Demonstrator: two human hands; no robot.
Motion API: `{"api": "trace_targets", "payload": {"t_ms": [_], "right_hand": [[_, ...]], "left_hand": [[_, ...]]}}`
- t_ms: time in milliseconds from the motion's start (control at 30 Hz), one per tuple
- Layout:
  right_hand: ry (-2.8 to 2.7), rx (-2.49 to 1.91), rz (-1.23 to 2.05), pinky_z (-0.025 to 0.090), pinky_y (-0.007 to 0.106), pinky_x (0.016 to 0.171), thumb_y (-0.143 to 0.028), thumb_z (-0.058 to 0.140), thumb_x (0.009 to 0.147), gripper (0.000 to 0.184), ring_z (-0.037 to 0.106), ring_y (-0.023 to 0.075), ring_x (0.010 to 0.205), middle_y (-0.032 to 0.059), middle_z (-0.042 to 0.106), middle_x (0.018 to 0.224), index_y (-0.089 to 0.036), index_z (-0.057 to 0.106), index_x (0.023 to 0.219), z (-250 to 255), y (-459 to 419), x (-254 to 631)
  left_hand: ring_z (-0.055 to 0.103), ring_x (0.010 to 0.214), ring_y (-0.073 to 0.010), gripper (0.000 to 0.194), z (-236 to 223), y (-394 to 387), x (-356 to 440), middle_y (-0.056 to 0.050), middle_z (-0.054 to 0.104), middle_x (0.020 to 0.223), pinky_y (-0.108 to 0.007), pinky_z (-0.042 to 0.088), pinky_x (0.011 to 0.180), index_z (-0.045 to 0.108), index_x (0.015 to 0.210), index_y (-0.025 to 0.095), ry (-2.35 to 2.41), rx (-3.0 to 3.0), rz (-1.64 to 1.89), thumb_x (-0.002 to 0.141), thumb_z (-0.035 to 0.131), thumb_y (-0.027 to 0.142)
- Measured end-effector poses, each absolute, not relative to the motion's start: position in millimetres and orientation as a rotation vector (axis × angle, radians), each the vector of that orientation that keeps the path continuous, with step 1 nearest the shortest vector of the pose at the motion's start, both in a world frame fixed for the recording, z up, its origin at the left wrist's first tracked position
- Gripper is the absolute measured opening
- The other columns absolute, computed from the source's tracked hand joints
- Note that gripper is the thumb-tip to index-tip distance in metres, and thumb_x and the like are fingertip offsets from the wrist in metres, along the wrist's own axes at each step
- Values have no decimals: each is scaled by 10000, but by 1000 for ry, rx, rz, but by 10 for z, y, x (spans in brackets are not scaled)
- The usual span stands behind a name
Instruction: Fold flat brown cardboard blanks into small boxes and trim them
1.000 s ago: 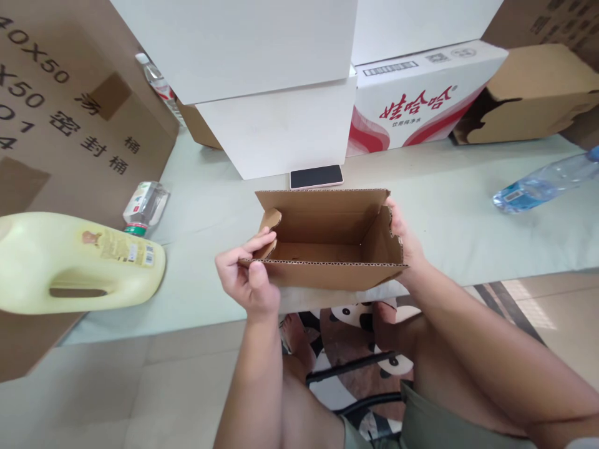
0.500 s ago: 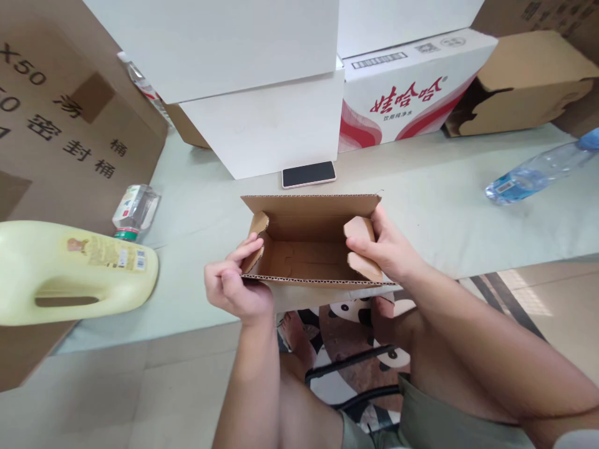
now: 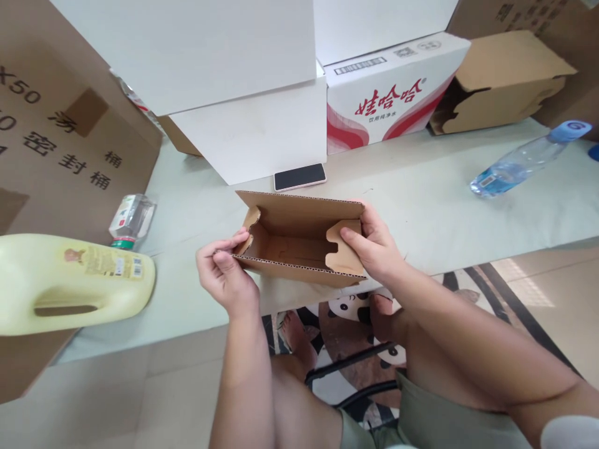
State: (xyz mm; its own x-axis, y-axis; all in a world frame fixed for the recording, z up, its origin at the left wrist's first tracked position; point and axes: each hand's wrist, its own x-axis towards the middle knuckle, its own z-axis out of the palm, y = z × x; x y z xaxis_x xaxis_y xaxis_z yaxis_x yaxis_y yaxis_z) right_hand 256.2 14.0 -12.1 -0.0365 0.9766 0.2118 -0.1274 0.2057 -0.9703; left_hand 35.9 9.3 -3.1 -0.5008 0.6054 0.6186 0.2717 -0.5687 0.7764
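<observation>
A brown cardboard box [image 3: 302, 209] is held over the front edge of the table, its open top facing me and its inside bare. My left hand [image 3: 229, 271] grips the box's left end, fingers by the small end flaps and thumb near the front wall's corner. At the right end my right hand [image 3: 377, 243] is closed on the box, the thumb pressing the notched end flaps inward and the fingers behind the wall. The long back panel stands up and leans slightly away.
Behind the box a phone [image 3: 299, 177] lies against white boxes [image 3: 253, 137]. A red-and-white carton [image 3: 388, 106] and another brown box [image 3: 510, 81] stand further right. A water bottle [image 3: 510, 168] lies on the right; a yellow jug [image 3: 116, 293] and a small clear bottle [image 3: 135, 215] lie left.
The box has turned slightly, its right end dropping toward me. My right thumb has pushed the right end flaps further inward. The view has shifted a little.
</observation>
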Motion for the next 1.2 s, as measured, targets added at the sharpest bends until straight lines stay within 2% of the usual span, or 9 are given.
{"api": "trace_targets", "payload": {"t_ms": [200,500,600,767,867,1033,1133,1200], "right_hand": [[-1236,-957,1240,529,473,1007,-291,608,847,427,621,239,1147,-3,654,1235,-361,540,1262,-160,168,2614],[-992,-983,1289,564,473,876,-234,631,739,284,665,227,936,-16,696,1007,-319,594,1007,-144,176,2519],[-946,-987,1315,572,465,833,-232,651,708,284,668,220,876,-24,697,963,-315,597,974,-149,184,2524],[-946,-990,1309,565,467,835,-228,656,701,285,663,223,893,-29,697,972,-320,611,967,-130,184,2517],[-927,-984,1281,549,447,849,-199,662,685,211,649,208,892,-24,681,953,-302,637,867,-112,179,2504],[-993,-967,1173,482,461,944,-192,651,671,93,610,220,964,6,644,974,-279,654,701,-137,183,2518],[-1076,-914,1122,455,485,961,-273,582,707,109,594,256,1009,34,645,993,-283,685,741,-180,182,2547],[-1138,-864,1101,447,495,961,-403,516,766,216,586,276,1026,54,638,1008,-278,692,766,-202,179,2563]], "left_hand": [[751,859,-231,496,-27,103,340,-30,730,766,-465,575,893,510,784,219,1416,1445,2122,866,512,708],[753,774,-253,555,-54,104,265,-34,719,651,-481,580,848,439,712,229,1407,1483,2047,847,455,767],[752,767,-248,523,-45,92,263,-35,720,647,-465,580,841,452,710,225,1391,1502,2027,875,471,721],[748,779,-224,464,7,67,291,-42,723,666,-414,574,840,526,717,205,1441,1504,2008,935,483,613],[743,788,-215,467,45,51,301,-42,710,658,-389,573,833,556,715,195,1522,1471,1944,939,488,599],[716,752,-181,396,83,34,318,-40,711,725,-317,566,733,592,775,185,1591,1366,1864,914,568,555],[704,831,-158,330,108,40,337,-43,719,814,-287,548,799,635,844,179,1637,1365,1859,915,598,498],[693,920,-155,278,126,54,339,-57,729,934,-280,533,860,664,941,179,1690,1375,1837,907,627,452]]}}
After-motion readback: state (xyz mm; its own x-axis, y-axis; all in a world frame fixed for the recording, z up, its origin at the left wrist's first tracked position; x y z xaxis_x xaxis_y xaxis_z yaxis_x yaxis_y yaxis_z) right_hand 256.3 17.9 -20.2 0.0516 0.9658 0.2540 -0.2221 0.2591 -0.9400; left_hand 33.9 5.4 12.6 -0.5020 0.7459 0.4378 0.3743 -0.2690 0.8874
